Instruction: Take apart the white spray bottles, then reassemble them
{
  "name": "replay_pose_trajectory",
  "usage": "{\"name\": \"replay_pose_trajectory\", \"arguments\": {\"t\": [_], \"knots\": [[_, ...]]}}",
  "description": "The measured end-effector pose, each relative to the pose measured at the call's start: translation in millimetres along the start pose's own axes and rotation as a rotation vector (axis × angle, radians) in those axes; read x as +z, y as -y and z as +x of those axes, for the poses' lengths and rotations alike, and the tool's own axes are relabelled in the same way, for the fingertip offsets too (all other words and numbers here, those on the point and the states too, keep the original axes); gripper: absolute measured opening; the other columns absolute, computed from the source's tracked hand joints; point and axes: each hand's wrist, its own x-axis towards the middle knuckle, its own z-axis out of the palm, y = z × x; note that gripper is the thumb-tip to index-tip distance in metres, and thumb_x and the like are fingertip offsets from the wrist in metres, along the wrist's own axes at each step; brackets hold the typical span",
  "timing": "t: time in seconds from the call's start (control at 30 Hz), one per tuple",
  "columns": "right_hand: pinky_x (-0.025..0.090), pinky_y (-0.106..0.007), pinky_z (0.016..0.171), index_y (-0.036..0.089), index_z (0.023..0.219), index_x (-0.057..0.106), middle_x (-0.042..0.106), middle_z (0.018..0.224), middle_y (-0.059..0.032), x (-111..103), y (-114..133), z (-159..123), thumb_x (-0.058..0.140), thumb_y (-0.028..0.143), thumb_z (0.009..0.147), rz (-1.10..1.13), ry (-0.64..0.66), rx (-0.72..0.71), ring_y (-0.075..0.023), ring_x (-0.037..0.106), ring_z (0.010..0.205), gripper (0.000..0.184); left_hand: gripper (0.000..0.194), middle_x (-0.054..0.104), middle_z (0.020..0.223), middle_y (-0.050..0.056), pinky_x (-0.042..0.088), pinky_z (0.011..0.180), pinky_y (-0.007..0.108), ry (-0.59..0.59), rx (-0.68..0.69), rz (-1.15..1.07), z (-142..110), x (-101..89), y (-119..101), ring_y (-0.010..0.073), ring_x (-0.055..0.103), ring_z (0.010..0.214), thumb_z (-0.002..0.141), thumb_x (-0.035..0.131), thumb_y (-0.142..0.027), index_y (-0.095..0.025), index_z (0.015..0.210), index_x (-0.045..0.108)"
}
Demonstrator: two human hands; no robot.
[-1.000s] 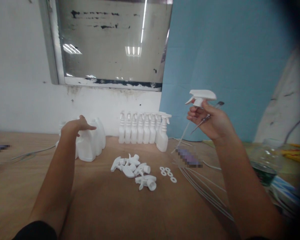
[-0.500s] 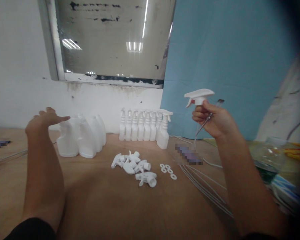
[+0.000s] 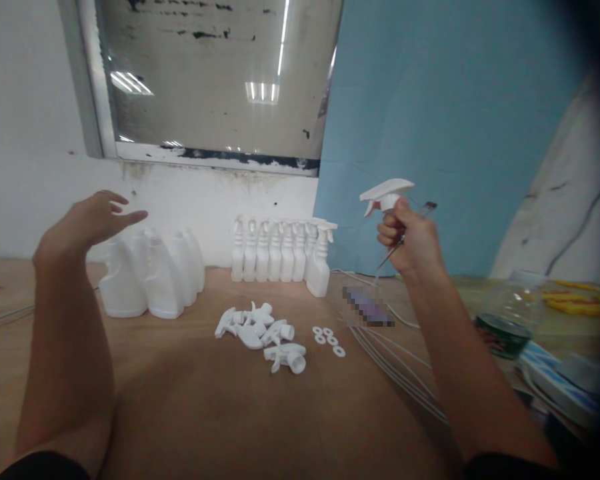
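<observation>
My right hand (image 3: 415, 237), raised at the right, grips a white trigger spray head (image 3: 387, 191) by its collar. A thin metal tool (image 3: 391, 255), its kind unclear, runs through the same fist, and what looks like a clear tube hangs below. Over the white bottles without spray heads (image 3: 165, 283) hovers my left hand (image 3: 93, 217), fingers apart and holding nothing; whether it touches a bottle top I cannot tell. Loose spray heads (image 3: 253, 333) lie in a pile mid-table, beside several small white rings (image 3: 329, 340).
Several bottles with spray heads (image 3: 275, 257) stand in a row by the wall. White tubes (image 3: 395, 370) lie along the wooden table (image 3: 205, 420) below my right arm. A clear bottle with a green label (image 3: 505, 327) and yellow items (image 3: 575, 300) are at the right.
My left hand has turned and lifted slightly, its fingers now pointing right above the bottles. My right hand still holds the spray head. The whole view has shifted slightly.
</observation>
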Motion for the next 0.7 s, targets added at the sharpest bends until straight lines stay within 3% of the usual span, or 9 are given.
{"name": "replay_pose_trajectory", "arguments": {"t": [0.1,0.17,0.2,0.27,0.3,0.4,0.5,0.57,0.7], "knots": [[0.008,-0.027,0.045,0.024,0.064,0.037,0.02,0.057,0.0083,1,-5,-3,0.075,0.051,0.08,-0.059,-0.014,0.0,-0.0085,0.009,0.048,0.049,0.05,0.068,0.116,0.005,0.047,0.09,0.028,0.011,0.263,-0.28,-33,-1.6,-65,0.0168,0.064,0.1,0.098,0.046,-0.052,-0.011,0.124,0.057],[0.008,-0.028,0.045,0.025,0.063,0.035,0.02,0.057,0.0086,0,-7,-7,0.076,0.054,0.078,-0.113,-0.012,0.009,-0.0078,0.01,0.047,0.052,0.039,0.072,0.102,0.002,0.048,0.084,0.025,0.097,0.444,-0.462,-62,15.5,-109,0.0146,0.065,0.091,0.092,0.055,-0.05,-0.016,0.106,0.067],[0.007,-0.028,0.045,0.025,0.063,0.035,0.02,0.057,0.0088,0,-8,-9,0.076,0.055,0.077,-0.143,-0.011,0.013,-0.0076,0.01,0.046,0.052,0.033,0.072,0.092,0.003,0.048,0.078,0.026,0.245,0.509,-0.661,-78,29.0,-129,0.0152,0.064,0.083,0.088,0.062,-0.047,-0.016,0.096,0.069],[0.007,-0.028,0.044,0.025,0.064,0.037,0.02,0.056,0.0088,-1,-11,-16,0.075,0.057,0.077,-0.213,-0.008,0.017,-0.0071,0.011,0.044,0.051,0.031,0.069,0.078,0.004,0.046,0.064,0.026,0.77,0.51,-1.069,-112,61.7,-160,0.0145,0.061,0.069,0.081,0.07,-0.046,-0.016,0.088,0.067],[0.007,-0.028,0.044,0.025,0.064,0.04,0.021,0.055,0.0088,-2,-13,-20,0.074,0.058,0.077,-0.254,-0.008,0.018,-0.007,0.012,0.043,0.049,0.035,0.068,0.074,0.004,0.046,0.06,0.026,0.917,0.518,-1.129,-129,78.8,-170,0.014,0.06,0.064,0.079,0.071,-0.05,-0.016,0.086,0.064],[0.012,-0.027,0.043,0.022,0.071,0.053,0.027,0.052,0.0076,0,-20,-38,0.075,0.056,0.076,-0.383,-0.012,0.021,-0.0083,0.02,0.042,0.041,0.05,0.067,0.076,0.006,0.048,0.051,0.027,1.234,0.523,-1.235,-175,122.6,-183,0.0146,0.062,0.056,0.076,0.066,-0.065,-0.016,0.082,0.057],[0.028,-0.026,0.046,0.02,0.08,0.065,0.051,0.058,0.0009,6,-30,-65,0.076,0.051,0.075,-0.58,0.06,-0.004,-0.0146,0.043,0.05,0.033,0.062,0.064,0.077,0.004,0.052,0.048,0.03,1.399,0.468,-1.36,-206,149.9,-177,0.0158,0.063,0.054,0.07,0.064,-0.076,-0.019,0.089,0.049],[0.04,-0.029,0.054,0.021,0.086,0.07,0.063,0.068,-0.0022,12,-36,-87,0.069,0.049,0.08,-0.762,0.207,-0.046,-0.02,0.055,0.061,0.029,0.057,0.064,0.08,0.004,0.053,0.047,0.028,1.467,0.396,-1.538,-217,161.1,-168,0.0157,0.064,0.057,0.076,0.066,-0.069,-0.018,0.097,0.049],[0.044,-0.027,0.056,0.021,0.104,0.072,0.067,0.071,-0.0018,24,-43,-127,0.052,0.043,0.093,-0.882,0.608,-0.069,-0.0195,0.061,0.062,0.031,0.055,0.065,0.09,0.009,0.054,0.045,0.025,1.496,0.278,-1.87,-223,170.6,-154,0.0182,0.067,0.064,0.085,0.061,-0.062,-0.019,0.117,0.05]]}}
